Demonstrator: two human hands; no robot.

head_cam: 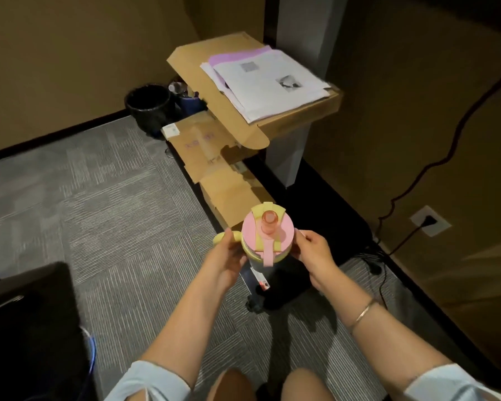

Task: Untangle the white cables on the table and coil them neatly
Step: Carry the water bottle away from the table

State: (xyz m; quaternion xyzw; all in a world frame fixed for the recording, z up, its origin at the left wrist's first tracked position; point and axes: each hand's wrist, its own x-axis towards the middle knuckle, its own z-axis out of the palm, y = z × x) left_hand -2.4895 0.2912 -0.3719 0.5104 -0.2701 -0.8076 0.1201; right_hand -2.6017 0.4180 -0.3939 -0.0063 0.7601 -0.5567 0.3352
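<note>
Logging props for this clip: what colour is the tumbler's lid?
Pink, with pale yellow trim, on the tumbler's lid; the head view shows it.

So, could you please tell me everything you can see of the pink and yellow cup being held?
The cup has a round pink lid with a translucent pink spout standing up at its centre, yellow trim, a pink strap hanging down its near side and a yellow handle sticking out leftward. It looks like plastic. It is upright and closed, held above the carpet: the left hand grips the handle and the right hand holds the opposite side.

Smooth pink-and-yellow plastic lidded cup (268, 238); behind it, matt brown corrugated cardboard sheets (214, 151) under white printed paper (269, 82). Below it, rough grey ribbed carpet (113, 204).
</note>
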